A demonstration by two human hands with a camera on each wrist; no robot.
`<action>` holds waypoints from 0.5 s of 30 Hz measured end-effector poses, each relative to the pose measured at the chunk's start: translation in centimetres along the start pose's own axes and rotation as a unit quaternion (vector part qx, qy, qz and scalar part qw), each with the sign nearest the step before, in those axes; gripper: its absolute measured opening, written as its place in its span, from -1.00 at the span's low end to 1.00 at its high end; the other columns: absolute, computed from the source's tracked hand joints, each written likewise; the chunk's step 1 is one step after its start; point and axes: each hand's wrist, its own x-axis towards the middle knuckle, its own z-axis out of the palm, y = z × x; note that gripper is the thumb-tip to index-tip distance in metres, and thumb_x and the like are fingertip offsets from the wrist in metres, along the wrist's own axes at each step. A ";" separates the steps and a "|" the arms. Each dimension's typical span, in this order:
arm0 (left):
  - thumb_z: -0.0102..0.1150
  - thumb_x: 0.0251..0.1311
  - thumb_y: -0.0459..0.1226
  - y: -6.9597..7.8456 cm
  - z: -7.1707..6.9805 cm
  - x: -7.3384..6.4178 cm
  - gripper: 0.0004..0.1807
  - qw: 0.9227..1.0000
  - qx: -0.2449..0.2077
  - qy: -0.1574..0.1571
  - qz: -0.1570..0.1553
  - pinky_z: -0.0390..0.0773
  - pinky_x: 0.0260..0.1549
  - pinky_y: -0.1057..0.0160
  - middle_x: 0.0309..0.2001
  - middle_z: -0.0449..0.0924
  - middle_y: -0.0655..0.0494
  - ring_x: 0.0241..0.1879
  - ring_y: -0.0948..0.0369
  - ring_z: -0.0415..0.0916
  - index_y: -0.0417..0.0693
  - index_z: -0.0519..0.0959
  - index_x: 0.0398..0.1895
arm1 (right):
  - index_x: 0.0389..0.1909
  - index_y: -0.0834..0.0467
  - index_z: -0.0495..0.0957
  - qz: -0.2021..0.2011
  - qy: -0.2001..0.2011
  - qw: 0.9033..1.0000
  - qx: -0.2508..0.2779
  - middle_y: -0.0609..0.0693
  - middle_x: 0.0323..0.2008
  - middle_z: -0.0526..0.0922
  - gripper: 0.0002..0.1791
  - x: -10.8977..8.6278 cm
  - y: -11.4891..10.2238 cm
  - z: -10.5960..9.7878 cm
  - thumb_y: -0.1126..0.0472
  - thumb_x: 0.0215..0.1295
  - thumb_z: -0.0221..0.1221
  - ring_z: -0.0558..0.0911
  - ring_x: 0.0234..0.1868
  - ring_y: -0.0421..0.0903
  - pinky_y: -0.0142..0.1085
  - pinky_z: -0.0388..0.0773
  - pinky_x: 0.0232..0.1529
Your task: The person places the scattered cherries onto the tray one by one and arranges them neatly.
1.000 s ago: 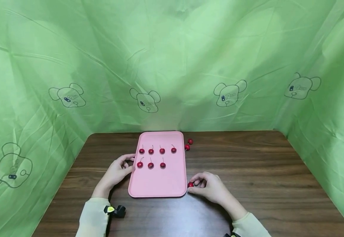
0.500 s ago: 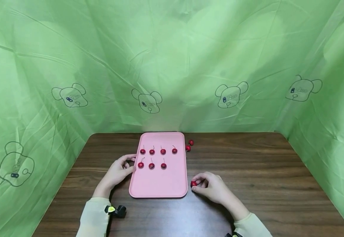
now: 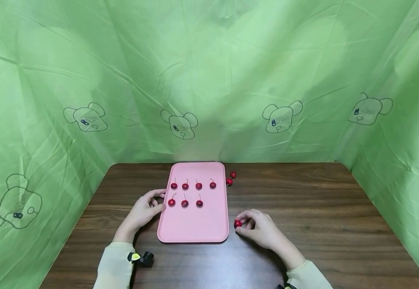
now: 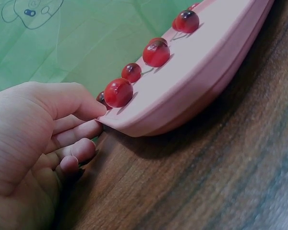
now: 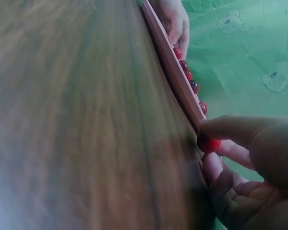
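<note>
A pink tray (image 3: 209,224) lies on the table, with two rows of red cherries with stems (image 3: 185,203) standing on its far half. At its left edge, my left hand (image 3: 145,208) pinches the rim between thumb and fingers, as the left wrist view shows with the tray's rim (image 4: 149,122) at the fingertips. To the right of the tray, my right hand (image 3: 258,228) pinches a single cherry (image 3: 237,224) between thumb and fingers. That cherry (image 5: 209,143) shows in the right wrist view too; whether it touches the table I cannot tell.
Two more cherries (image 3: 229,182) lie by the tray's far right edge. The brown wooden table (image 3: 314,208) extends on both sides. A green cloth (image 3: 209,80) with printed bear heads hangs behind and at the sides.
The right hand has drawn the cherry a little to the right, away from the tray's edge. The left hand stays at the rim, and the cherries on the tray keep their places.
</note>
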 end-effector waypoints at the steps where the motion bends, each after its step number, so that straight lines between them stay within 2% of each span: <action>1: 0.43 0.36 -0.34 0.0 0.0 0.0 -0.43 1.000 -0.001 0.001 -0.001 0.46 -0.32 0.28 0.13 0.65 -0.06 -0.29 0.13 0.48 -0.05 0.61 0.44 | -0.06 0.10 0.77 -0.001 0.002 1.000 0.002 -0.09 -0.21 0.72 -0.76 0.0 0.1 -0.1 0.20 0.30 0.53 0.62 -0.34 -0.28 -0.33 0.59 -0.27; 4: 0.44 0.36 -0.33 0.0 0.0 -0.2 -0.42 1.000 -0.005 -0.001 -0.001 0.45 -0.32 0.28 0.13 0.64 -0.06 -0.28 0.12 0.47 -0.06 0.60 0.44 | -0.04 0.08 0.76 0.006 0.010 1.000 0.019 -0.09 -0.20 0.74 -0.77 0.1 0.7 -0.3 0.19 0.33 0.51 0.64 -0.33 -0.27 -0.33 0.60 -0.27; 8: 0.44 0.37 -0.31 -0.1 0.0 -0.2 -0.42 1.000 -0.010 -0.002 -0.004 0.45 -0.33 0.28 0.11 0.63 -0.05 -0.27 0.10 0.46 -0.04 0.60 0.44 | -0.04 0.08 0.73 0.038 0.030 0.997 0.056 -0.09 -0.20 0.76 -0.77 0.2 1.5 -0.4 0.22 0.34 0.50 0.67 -0.31 -0.26 -0.35 0.61 -0.26; 15: 0.43 0.36 -0.36 0.1 0.0 -0.1 -0.43 1.000 -0.009 0.001 -0.006 0.45 -0.33 0.30 0.11 0.64 -0.04 -0.28 0.11 0.47 -0.04 0.61 0.43 | -0.04 0.08 0.69 0.070 0.031 0.992 0.102 -0.02 -0.19 0.74 -0.76 0.4 2.0 -0.4 0.24 0.34 0.50 0.68 -0.34 -0.21 -0.28 0.61 -0.54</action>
